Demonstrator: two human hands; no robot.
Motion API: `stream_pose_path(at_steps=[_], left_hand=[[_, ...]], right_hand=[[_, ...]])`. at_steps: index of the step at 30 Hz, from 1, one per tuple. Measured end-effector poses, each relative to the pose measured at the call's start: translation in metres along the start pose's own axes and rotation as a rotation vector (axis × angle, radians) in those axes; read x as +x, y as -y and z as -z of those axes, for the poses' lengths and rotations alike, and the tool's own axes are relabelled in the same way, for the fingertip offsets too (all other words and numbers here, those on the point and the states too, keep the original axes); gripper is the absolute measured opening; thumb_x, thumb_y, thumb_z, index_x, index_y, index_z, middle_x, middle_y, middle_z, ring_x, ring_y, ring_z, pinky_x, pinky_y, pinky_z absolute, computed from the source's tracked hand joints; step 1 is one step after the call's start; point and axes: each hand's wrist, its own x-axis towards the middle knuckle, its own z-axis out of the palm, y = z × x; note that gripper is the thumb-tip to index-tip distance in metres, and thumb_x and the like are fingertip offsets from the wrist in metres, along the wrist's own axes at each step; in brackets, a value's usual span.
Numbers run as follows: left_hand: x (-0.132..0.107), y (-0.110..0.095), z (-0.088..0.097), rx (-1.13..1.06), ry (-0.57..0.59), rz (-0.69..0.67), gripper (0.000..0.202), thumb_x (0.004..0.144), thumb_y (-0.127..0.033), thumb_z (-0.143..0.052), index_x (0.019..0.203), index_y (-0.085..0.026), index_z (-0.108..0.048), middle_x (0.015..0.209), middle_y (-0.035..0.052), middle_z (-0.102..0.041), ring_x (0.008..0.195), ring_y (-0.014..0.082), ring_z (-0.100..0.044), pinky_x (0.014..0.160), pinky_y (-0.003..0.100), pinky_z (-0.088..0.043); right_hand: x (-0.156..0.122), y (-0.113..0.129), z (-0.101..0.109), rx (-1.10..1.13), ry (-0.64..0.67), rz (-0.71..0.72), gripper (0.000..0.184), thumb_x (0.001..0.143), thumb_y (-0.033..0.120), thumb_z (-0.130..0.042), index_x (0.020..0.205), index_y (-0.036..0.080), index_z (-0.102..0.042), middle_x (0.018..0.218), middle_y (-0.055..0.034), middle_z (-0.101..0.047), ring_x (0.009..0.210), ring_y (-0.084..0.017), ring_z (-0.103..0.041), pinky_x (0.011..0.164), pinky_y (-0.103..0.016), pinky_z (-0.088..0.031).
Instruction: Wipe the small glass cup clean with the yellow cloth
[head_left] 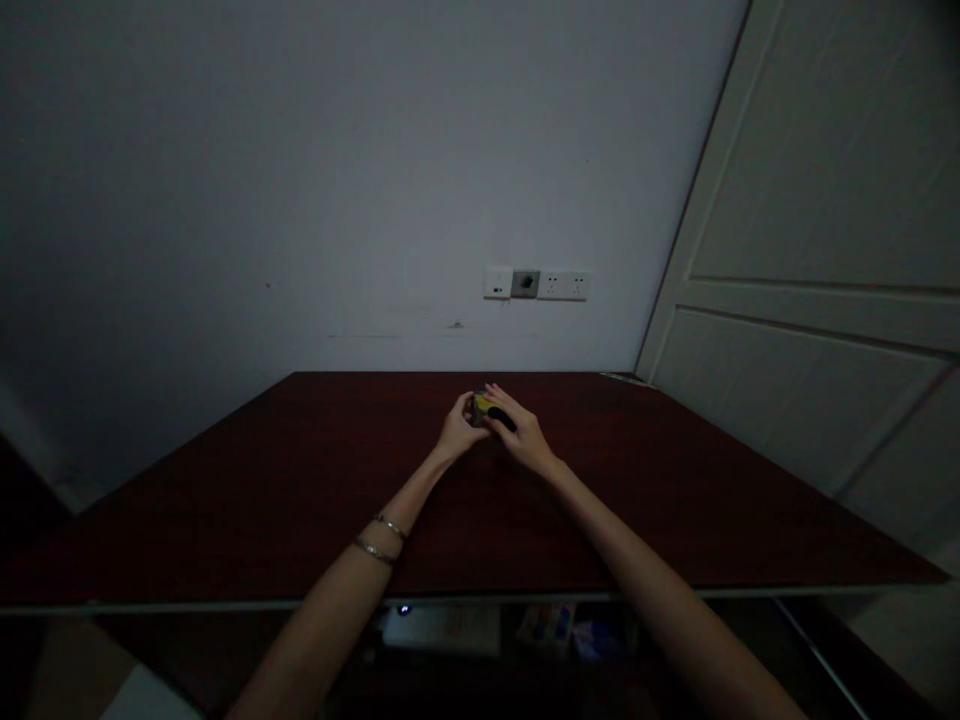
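Snugly, a yellow object (481, 408) sits between left hand (456, 430) and right hand (525, 438).

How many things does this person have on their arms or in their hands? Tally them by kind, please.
Hands: 2 (left hand, right hand)
Bangles: 2 (upper bangle, lower bangle)
Held objects: 1 (yellow-and-dark object)
Total: 5

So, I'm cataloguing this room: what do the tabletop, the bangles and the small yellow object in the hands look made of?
The tabletop looks like wood or wood-effect laminate: dark red-brown, faint sheen. The two thin bangles look metal, from their glint. The small yellow and dark object between the left hand and right hand is too shadowed to tell.
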Motion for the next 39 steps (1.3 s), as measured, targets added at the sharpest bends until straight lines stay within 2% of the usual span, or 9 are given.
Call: stream_pose_path(at_steps=[3,7,14,17,19,25,29,33,39], left_hand=[[-0.004,-0.006,-0.003,0.018,0.053,-0.051,0.081,0.045,-0.022,-0.08,0.117,-0.014,-0.042,0.112,0.0121,-0.055,0.099,0.0218,-0.055,0.089,0.037,-0.043],[-0.008,-0.012,-0.003,0.103,0.083,-0.121,0.083,0.044,-0.024,-0.081,0.118,-0.016,-0.043,0.115,0.0114,-0.055,0.103,0.0226,-0.054,0.092,0.038,-0.041],[-0.005,-0.005,-0.002,0.058,0.074,-0.081,0.078,0.045,-0.016,-0.078,0.116,-0.015,-0.046,0.112,0.0118,-0.057,0.102,0.0245,-0.054,0.093,0.041,-0.04],[-0.006,-0.005,-0.003,0.05,0.06,-0.076,0.077,0.044,-0.015,-0.078,0.114,-0.015,-0.047,0.11,0.0117,-0.058,0.102,0.0247,-0.054,0.092,0.04,-0.04],[-0.008,-0.009,-0.004,0.081,0.056,-0.078,0.076,0.044,-0.016,-0.078,0.114,-0.015,-0.048,0.109,0.0113,-0.059,0.1,0.0239,-0.055,0.092,0.04,-0.04],[-0.012,-0.022,-0.009,0.091,0.052,-0.032,0.077,0.042,-0.023,-0.081,0.11,-0.012,-0.047,0.105,0.0118,-0.058,0.096,0.0218,-0.057,0.088,0.038,-0.043],[-0.007,-0.018,-0.008,-0.051,0.027,0.031,0.068,0.045,-0.023,-0.079,0.104,-0.01,-0.047,0.102,0.0123,-0.059,0.091,0.0207,-0.059,0.085,0.037,-0.045],[-0.002,-0.011,-0.004,-0.128,0.02,0.009,0.063,0.047,-0.023,-0.077,0.101,-0.011,-0.048,0.102,0.0118,-0.059,0.091,0.02,-0.059,0.086,0.036,-0.044],[-0.007,-0.02,-0.006,-0.065,0.061,-0.037,0.068,0.044,-0.022,-0.08,0.103,-0.012,-0.047,0.102,0.0105,-0.057,0.093,0.0198,-0.057,0.086,0.034,-0.044]], right_hand=[[0.01,-0.01,0.004,0.073,-0.067,-0.14,0.036,0.081,0.034,-0.05,0.115,0.023,-0.056,0.122,-0.0045,-0.055,0.114,-0.02,-0.05,0.099,-0.037,-0.037],[0.025,-0.018,0.007,0.059,-0.051,-0.281,0.032,0.08,0.037,-0.051,0.105,0.02,-0.062,0.106,-0.0053,-0.065,0.098,-0.022,-0.06,0.089,-0.038,-0.045],[0.012,0.006,0.007,-0.099,0.125,0.048,0.033,0.081,0.025,-0.05,0.114,0.025,-0.056,0.127,-0.0032,-0.051,0.124,-0.019,-0.038,0.106,-0.043,-0.025],[0.006,0.008,0.01,-0.093,0.174,0.104,0.034,0.081,0.023,-0.05,0.115,0.026,-0.055,0.127,-0.0027,-0.05,0.126,-0.018,-0.036,0.107,-0.043,-0.022],[0.007,0.003,0.012,-0.049,0.144,0.058,0.033,0.081,0.025,-0.05,0.113,0.025,-0.056,0.127,-0.0032,-0.051,0.125,-0.018,-0.038,0.107,-0.041,-0.024],[0.016,-0.017,0.006,0.232,-0.106,-0.301,0.032,0.079,0.038,-0.053,0.104,0.021,-0.063,0.118,-0.0057,-0.059,0.109,-0.022,-0.054,0.095,-0.038,-0.041],[0.009,-0.005,0.0,0.229,-0.151,-0.22,0.035,0.078,0.039,-0.053,0.109,0.023,-0.06,0.123,-0.0034,-0.055,0.115,-0.021,-0.049,0.1,-0.036,-0.035],[-0.002,0.012,-0.001,0.18,-0.093,-0.095,0.035,0.077,0.035,-0.055,0.111,0.027,-0.059,0.127,-0.0017,-0.051,0.122,-0.02,-0.042,0.105,-0.037,-0.028],[0.009,-0.007,0.0,0.397,-0.23,-0.281,0.038,0.075,0.041,-0.056,0.105,0.02,-0.063,0.115,-0.0061,-0.06,0.107,-0.025,-0.055,0.095,-0.04,-0.04]])
